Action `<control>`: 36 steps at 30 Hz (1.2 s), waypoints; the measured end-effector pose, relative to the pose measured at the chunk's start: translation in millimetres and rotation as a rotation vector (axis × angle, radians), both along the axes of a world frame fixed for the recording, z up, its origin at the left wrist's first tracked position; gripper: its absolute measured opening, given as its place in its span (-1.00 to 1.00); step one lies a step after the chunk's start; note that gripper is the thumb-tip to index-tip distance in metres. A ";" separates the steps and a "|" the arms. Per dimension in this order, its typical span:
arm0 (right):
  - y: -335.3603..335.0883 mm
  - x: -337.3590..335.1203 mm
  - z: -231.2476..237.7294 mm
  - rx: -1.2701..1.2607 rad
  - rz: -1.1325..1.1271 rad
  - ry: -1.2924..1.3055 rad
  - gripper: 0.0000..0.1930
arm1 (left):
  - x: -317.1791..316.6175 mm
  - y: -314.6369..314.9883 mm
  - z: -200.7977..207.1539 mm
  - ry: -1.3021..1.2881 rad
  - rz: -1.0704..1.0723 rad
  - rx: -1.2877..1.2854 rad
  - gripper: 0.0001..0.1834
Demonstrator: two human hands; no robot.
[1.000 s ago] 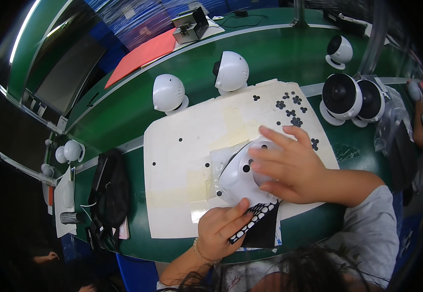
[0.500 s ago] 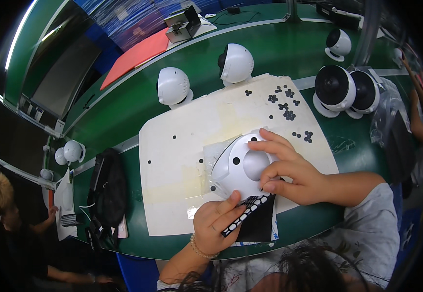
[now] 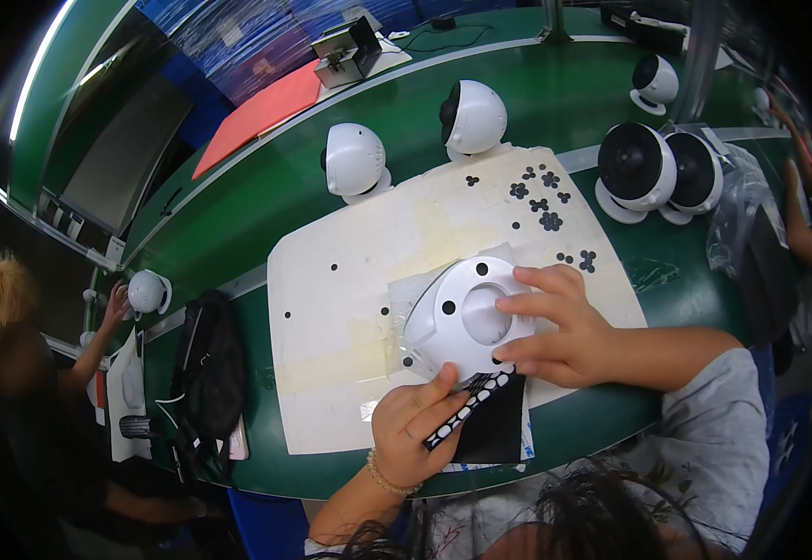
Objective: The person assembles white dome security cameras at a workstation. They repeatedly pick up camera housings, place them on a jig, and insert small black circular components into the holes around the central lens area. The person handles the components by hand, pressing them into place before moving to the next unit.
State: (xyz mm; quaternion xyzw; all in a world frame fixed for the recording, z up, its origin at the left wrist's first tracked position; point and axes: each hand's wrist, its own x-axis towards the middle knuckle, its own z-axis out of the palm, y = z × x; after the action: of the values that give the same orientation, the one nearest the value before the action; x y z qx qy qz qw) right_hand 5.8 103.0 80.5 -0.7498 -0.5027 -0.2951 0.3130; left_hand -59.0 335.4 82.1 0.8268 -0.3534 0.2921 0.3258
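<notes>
Black strip in left hand — angled up-right toward dome.

There is one view only, from a wide fisheye camera on the person's head. It looks steeply down at the green tabletop from close above, with the white work mat near the centre (straight edges bend toward the rim).

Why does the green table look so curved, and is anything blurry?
Head view: the fisheye lens bends the green table toward dark corners; the right hand on the white dome housing is sharp; the person at left is blurred.
</notes>
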 end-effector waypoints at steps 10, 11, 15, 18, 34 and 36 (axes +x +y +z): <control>-0.8 -20.5 1.8 0.069 -0.057 0.017 -0.72 | -1.9 -1.3 -8.1 0.067 -0.014 -0.126 -0.69; -0.1 -20.4 1.6 0.074 -0.058 -0.010 -0.75 | -1.9 -1.8 -8.4 0.081 -0.021 -0.139 -0.69; 4.8 -20.9 -0.1 0.135 -0.084 -0.178 -0.87 | -3.1 -1.3 -9.4 0.101 -0.025 -0.172 -0.70; 2.2 -23.3 0.9 0.142 -0.101 -0.200 -0.91 | -2.3 -2.8 -10.9 0.121 -0.035 -0.193 -0.70; -12.1 -0.8 3.5 0.210 0.030 0.565 -0.85 | -0.9 -2.7 -9.7 0.024 0.012 -0.086 -0.69; -10.2 0.1 3.6 0.206 0.024 0.570 -0.85 | -1.0 -2.3 -10.9 0.027 0.013 -0.085 -0.69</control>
State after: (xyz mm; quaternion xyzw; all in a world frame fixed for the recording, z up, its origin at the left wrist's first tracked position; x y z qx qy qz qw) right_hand 5.8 92.7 84.1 -0.7607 -0.3709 -0.1186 0.5193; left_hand -60.0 333.1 71.1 0.8184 -0.3308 0.2980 0.3633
